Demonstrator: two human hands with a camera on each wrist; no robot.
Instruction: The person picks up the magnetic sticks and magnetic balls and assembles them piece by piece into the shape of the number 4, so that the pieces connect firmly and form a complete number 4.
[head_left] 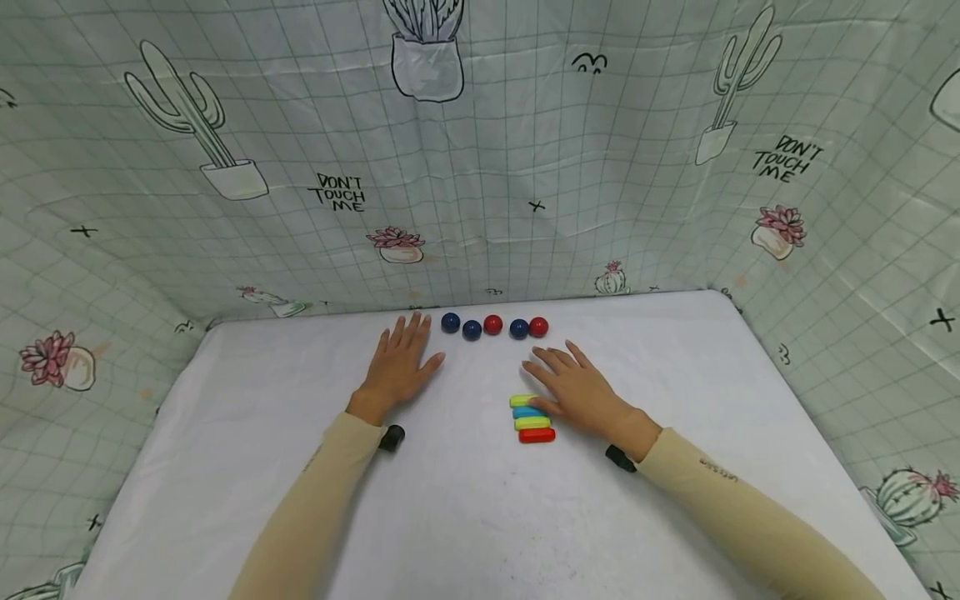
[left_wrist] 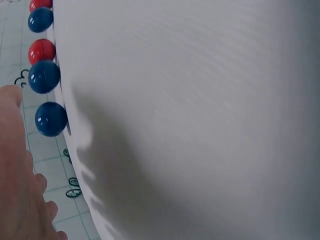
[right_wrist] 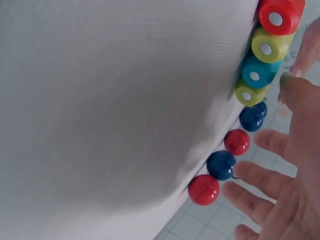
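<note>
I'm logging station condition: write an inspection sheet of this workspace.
Surface: white tabletop, speckled near the wearer.
Job's things: three glossy dark-blue balls and two glossy red balls, loosely lined near the far edge; four short rods, two yellow-green, one blue, one red, side by side.
Clutter: nothing seen.
Hands: left hand spread beside the balls; right hand spread at the rods, contact unclear; neither grips anything.
Cables: nothing seen.
Surroundings: grid-lined cactus-print fabric behind and on both sides.

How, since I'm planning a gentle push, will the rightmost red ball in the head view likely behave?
The rightmost red ball will probably roll easily, being round. Its glossy highlights suggest a smooth, perhaps slippery surface. Pushed left, it may knock the adjacent blue ball.
</note>
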